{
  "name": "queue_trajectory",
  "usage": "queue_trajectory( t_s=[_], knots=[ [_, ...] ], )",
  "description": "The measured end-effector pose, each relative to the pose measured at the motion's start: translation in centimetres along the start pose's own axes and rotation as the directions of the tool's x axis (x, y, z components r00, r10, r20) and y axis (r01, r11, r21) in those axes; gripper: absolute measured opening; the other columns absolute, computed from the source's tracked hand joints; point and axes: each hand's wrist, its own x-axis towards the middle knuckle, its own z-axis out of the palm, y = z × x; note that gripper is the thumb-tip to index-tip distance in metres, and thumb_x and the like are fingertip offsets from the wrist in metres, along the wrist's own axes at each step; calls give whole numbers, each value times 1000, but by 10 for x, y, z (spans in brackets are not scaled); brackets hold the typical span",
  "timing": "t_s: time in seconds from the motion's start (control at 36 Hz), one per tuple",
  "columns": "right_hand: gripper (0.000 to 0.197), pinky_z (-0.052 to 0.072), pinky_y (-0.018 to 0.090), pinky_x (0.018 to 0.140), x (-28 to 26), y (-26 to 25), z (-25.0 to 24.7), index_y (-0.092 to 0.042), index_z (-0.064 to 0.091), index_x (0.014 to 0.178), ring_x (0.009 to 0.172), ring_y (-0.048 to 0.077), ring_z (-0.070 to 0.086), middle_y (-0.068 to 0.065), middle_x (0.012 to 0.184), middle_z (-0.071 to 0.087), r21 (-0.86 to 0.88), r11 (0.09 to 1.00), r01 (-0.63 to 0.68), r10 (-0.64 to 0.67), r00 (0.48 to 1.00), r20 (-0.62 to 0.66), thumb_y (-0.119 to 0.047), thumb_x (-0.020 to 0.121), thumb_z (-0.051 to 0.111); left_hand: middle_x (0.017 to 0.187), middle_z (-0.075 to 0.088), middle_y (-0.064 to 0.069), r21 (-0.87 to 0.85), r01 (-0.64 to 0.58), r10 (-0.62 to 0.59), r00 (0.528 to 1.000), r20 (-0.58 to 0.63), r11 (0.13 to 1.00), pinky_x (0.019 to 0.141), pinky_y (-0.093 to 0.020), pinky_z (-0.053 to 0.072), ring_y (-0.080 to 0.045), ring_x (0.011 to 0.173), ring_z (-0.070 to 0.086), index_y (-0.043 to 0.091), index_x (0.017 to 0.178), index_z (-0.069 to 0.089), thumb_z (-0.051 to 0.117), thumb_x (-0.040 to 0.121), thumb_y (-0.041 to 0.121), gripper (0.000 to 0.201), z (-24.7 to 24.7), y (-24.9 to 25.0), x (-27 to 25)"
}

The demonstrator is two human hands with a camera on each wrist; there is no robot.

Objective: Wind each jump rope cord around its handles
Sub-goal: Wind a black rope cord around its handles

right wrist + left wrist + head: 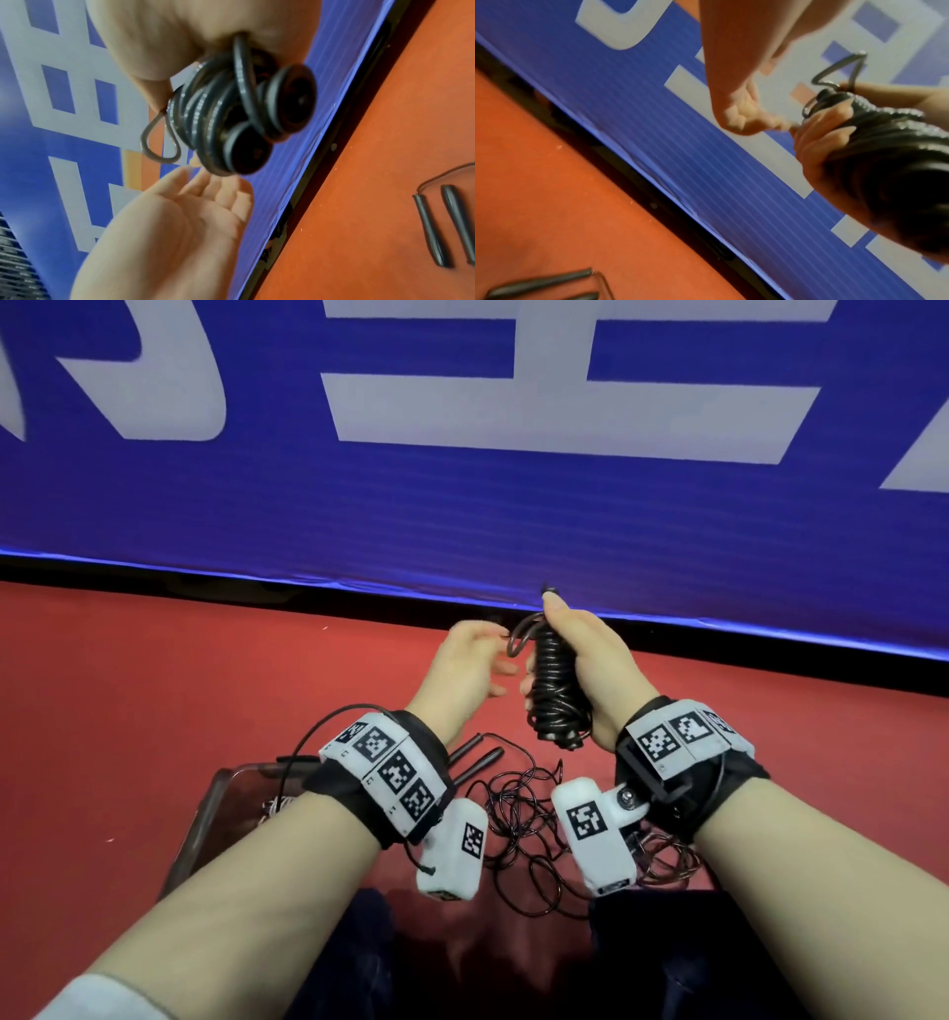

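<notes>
My right hand (pixel 554 642) grips a black jump rope bundle (pixel 552 680), its cord wound in tight coils round the two handles held upright above the red floor. The handles' round ends (pixel 293 101) show at the bundle's bottom. A short free loop of cord (pixel 518 639) sticks out near the top. My left hand (pixel 488 660) hovers just left of the bundle, palm open (pixel 205 213), fingertips near the loop, holding nothing. A second black rope lies unwound on the floor below, its handles (pixel 475 757) side by side and its cord (pixel 518 824) in a loose tangle.
A blue banner wall (pixel 462 495) with white lettering stands just beyond the hands, with a black strip at its foot. A brownish see-through box (pixel 205 809) sits on the red floor (pixel 154 685) under my left forearm. Dark-trousered knees show at the bottom.
</notes>
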Motion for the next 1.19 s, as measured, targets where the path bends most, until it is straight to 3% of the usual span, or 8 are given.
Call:
queue_trajectory(
  t_s=[0.17, 0.19, 0.25, 0.39, 0.69, 0.78, 0.94, 1.19],
  knots=[
    [51, 51, 32, 49, 2, 7, 1, 8, 46, 121, 50, 24, 56, 12, 69, 61, 87, 996, 29, -30, 1000, 3, -38, 98, 52, 56, 35, 21, -196, -28, 70, 975, 209, 980, 55, -17, 37, -1, 48, 42, 21, 108, 60, 34, 104, 27, 27, 20, 4, -22],
    [53, 53, 32, 50, 2, 8, 2, 5, 44, 125, 53, 23, 59, 12, 75, 63, 82, 996, 32, -29, 999, -34, -39, 98, 54, 63, 67, 8, -222, -19, 67, 975, 213, 975, 56, -14, 40, -3, 49, 48, 19, 118, 58, 34, 104, 27, 29, 21, 5, -22],
    [49, 58, 36, 62, 6, 12, 2, -3, 46, 125, 67, 23, 67, 11, 91, 66, 51, 998, 26, -20, 994, -111, -41, 96, 56, 99, 34, 19, -242, 13, 44, 972, 229, 970, 66, -13, 47, -10, 60, 57, 16, 127, 56, 35, 104, 28, 33, 20, 5, -22],
    [49, 52, 43, 96, 10, 18, 3, -13, 45, 129, 103, 21, 65, 8, 115, 63, -93, 995, -30, 17, 989, -144, -47, 95, 53, 121, 64, -2, -32, -44, 50, 972, 230, 999, 100, -30, 47, -11, 112, 61, 23, 123, 56, 33, 104, 30, 31, 13, 4, -18],
    [60, 34, 37, 108, 9, 18, 7, -30, 14, 153, 130, 17, 38, -1, 145, 31, -376, 926, -24, 1, 998, -60, -48, 100, 36, 117, 60, -4, -23, -5, 10, 968, 251, 1000, 90, -22, 51, -7, 101, 62, 13, 123, 50, 25, 106, 26, 33, 6, -1, -13],
    [57, 27, 30, 104, 15, 23, 9, -36, 18, 151, 119, 11, 35, 2, 141, 28, -463, 885, 45, -100, 990, -95, -47, 100, 40, 107, 58, 8, -133, 67, -27, 960, 280, 989, 77, -10, 48, 8, 91, 58, 25, 108, 51, 22, 107, 27, 29, 9, -3, -15],
    [47, 29, 27, 108, 16, 27, 7, -29, 26, 149, 127, 8, 38, -6, 140, 37, -419, 902, 102, -125, 992, -27, -40, 104, 34, 134, 54, -3, -238, 173, -125, 971, 205, 956, 96, -27, 48, -12, 119, 56, 20, 138, 42, 24, 106, 36, 40, 19, -2, -17],
    [36, 28, 31, 111, 19, 26, 1, -41, 45, 137, 121, 8, 41, 1, 139, 40, -476, 858, 194, -207, 978, 26, -39, 105, 27, 100, 62, -13, -239, 208, -120, 934, 337, 949, 73, -29, 54, -18, 81, 63, 3, 118, 54, 38, 97, 7, 27, 2, 4, -13]
  ],
)
